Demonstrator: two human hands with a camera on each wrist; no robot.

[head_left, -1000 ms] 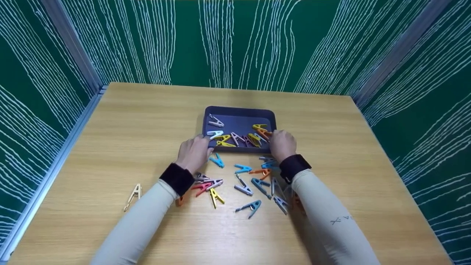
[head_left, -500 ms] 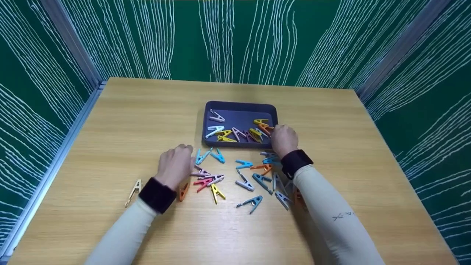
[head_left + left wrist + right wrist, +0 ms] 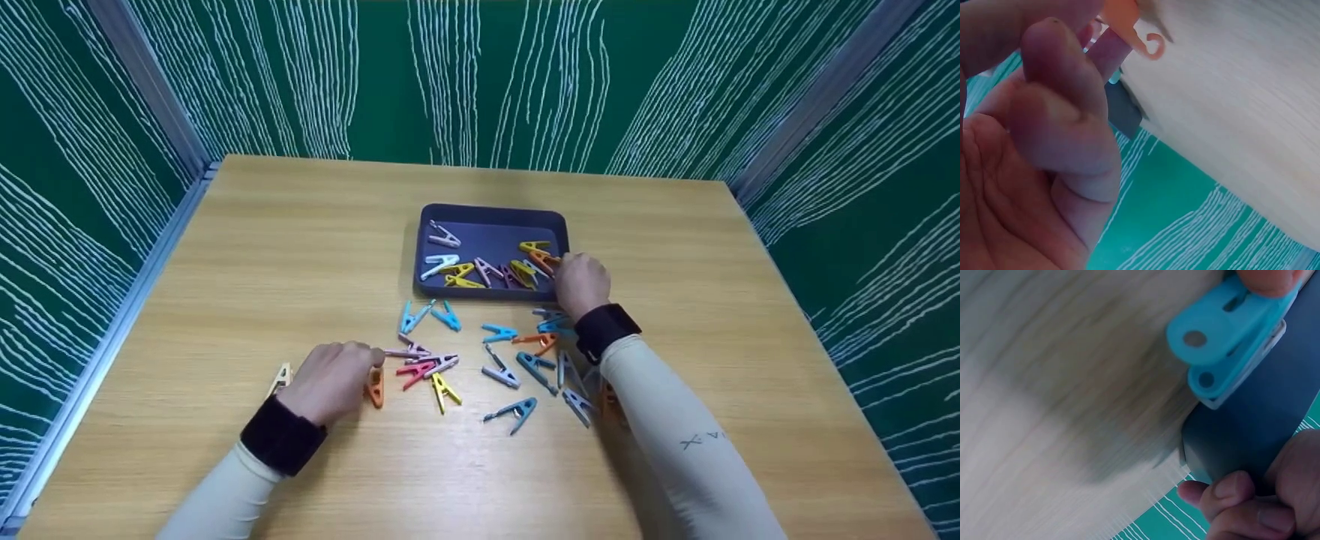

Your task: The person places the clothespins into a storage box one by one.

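In the head view my right hand [image 3: 583,286] grips the front right corner of a dark tray [image 3: 491,294]. Several clothespins lie inside it, such as a white one [image 3: 441,264]. The right wrist view shows curled fingers [image 3: 1252,512] at the tray wall, and a thumb tip overlapping a light blue clothespin [image 3: 1230,332]; whether they touch is unclear. My left hand [image 3: 330,381] is low over the table at the left, fingers loosely bent beside an orange clothespin [image 3: 376,388]. In the left wrist view that orange clothespin [image 3: 1123,19] appears beyond the fingers, with no clear grip on it.
Several loose clothespins lie in front of the tray, including a yellow one [image 3: 444,391], a red one [image 3: 414,372] and a teal one [image 3: 514,413]. A beige clothespin [image 3: 281,376] is partly behind the left hand. Green walls with white streaks surround the wooden table [image 3: 637,240].
My left hand has come off the tray's front left corner and moved down and left to the orange clothespin. My right hand has stayed on the tray.
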